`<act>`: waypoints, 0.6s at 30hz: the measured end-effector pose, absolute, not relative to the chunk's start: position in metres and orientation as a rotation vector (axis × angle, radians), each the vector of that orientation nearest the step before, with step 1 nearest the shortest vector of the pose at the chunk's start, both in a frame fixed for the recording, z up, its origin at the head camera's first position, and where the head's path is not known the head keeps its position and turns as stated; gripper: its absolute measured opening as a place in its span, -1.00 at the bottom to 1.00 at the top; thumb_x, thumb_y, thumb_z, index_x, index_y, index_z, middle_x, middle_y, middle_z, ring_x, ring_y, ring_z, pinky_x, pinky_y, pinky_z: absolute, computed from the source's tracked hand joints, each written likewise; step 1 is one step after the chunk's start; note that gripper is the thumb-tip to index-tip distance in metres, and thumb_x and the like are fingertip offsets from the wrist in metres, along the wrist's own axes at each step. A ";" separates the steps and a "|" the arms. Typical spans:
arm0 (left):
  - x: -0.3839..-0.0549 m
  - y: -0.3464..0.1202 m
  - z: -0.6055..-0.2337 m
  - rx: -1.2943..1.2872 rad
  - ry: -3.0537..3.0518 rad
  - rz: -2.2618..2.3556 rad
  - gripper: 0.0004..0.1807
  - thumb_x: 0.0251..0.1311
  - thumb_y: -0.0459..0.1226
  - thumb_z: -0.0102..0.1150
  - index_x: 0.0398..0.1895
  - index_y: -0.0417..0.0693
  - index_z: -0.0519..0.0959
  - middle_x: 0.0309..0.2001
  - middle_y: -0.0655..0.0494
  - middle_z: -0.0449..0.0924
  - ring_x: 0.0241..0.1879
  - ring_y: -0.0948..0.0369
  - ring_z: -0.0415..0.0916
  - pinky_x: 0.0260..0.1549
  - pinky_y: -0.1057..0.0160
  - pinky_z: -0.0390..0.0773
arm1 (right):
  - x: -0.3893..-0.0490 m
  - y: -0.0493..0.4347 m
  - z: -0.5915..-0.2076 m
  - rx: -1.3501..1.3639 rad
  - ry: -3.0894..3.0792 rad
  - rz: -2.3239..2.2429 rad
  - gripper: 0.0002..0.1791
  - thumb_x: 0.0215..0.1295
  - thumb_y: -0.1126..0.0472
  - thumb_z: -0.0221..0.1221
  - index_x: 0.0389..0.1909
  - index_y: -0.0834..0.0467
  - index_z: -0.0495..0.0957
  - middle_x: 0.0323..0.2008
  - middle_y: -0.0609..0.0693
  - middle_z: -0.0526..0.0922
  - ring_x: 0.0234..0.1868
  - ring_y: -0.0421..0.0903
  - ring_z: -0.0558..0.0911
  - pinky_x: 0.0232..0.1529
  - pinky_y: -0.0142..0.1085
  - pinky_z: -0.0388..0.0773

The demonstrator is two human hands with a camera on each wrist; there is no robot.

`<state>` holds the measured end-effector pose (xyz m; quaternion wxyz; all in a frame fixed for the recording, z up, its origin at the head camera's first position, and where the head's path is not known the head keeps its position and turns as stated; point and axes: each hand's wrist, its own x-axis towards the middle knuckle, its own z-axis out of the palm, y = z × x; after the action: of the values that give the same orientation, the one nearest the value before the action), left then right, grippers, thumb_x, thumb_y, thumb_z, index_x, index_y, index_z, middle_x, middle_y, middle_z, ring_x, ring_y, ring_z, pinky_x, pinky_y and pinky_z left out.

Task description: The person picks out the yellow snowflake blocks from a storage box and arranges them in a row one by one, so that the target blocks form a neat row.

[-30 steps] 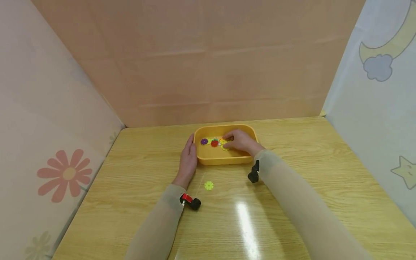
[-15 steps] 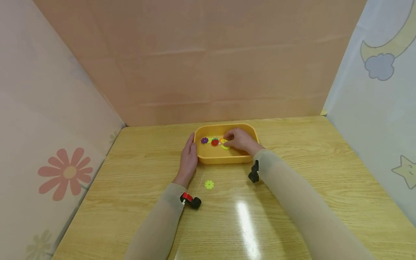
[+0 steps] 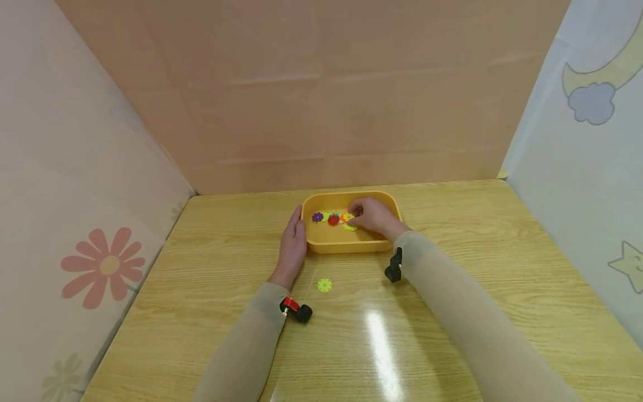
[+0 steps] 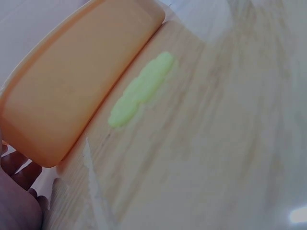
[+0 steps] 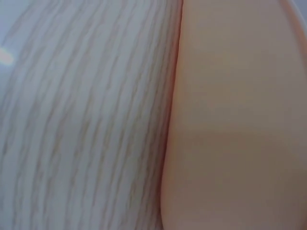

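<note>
In the head view, a yellow-orange plastic box (image 3: pixel 329 247) holds several flower-shaped plastic discs. Among them are a purple disc (image 3: pixel 317 217), a red disc (image 3: pixel 334 220) and an orange one, partly covered. My right hand (image 3: pixel 373 215) reaches over the box's right side and pinches a yellow disc (image 3: pixel 349 216) between thumb and fingers. Another yellow disc (image 3: pixel 350 228) lies just below it. Along the box's left end rests my left hand (image 3: pixel 292 245), fingers straight against the outer wall. The right wrist view shows the box wall (image 5: pixel 235 115) but not the hand.
One yellow-green disc (image 3: pixel 325 285) lies on the wooden table (image 3: pixel 226 268) in front of the box; the left wrist view shows it near the box wall (image 4: pixel 81 81). A brown panel (image 3: pixel 321 111) stands behind, with pale patterned walls at both sides.
The right hand's fingers have drawn closer together at the yellow disc, and more of the orange disc beside it shows. The left hand stays against the box.
</note>
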<state>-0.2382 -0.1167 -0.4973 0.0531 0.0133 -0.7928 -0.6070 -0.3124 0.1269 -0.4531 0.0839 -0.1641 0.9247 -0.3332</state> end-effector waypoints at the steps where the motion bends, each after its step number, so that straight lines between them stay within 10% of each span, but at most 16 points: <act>1: -0.238 -0.117 -0.497 0.043 -2.408 -1.845 -0.33 0.79 0.03 -0.33 0.83 0.12 0.11 0.76 0.18 0.10 0.73 0.14 0.00 0.70 0.04 0.04 | -0.313 0.127 -0.453 -0.489 2.760 -0.994 -0.64 0.44 0.19 0.47 0.13 0.29 0.72 0.03 0.17 0.75 0.08 0.12 0.65 0.28 0.01 0.57; 18: -0.239 -0.116 -0.498 0.046 -2.424 -1.820 -0.33 0.78 0.02 -0.34 0.83 0.11 0.10 0.76 0.19 0.10 0.73 0.14 0.00 0.69 0.02 0.05 | -0.312 0.126 -0.447 -0.445 2.805 -1.026 -0.63 0.44 0.19 0.48 0.16 0.26 0.74 0.07 0.18 0.76 0.13 0.13 0.67 0.28 0.03 0.61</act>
<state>-0.2389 -0.1161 -0.4982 0.0549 0.0152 -0.7985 -0.5994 -0.3119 0.1259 -0.4466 0.0610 -0.1471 0.9271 -0.3392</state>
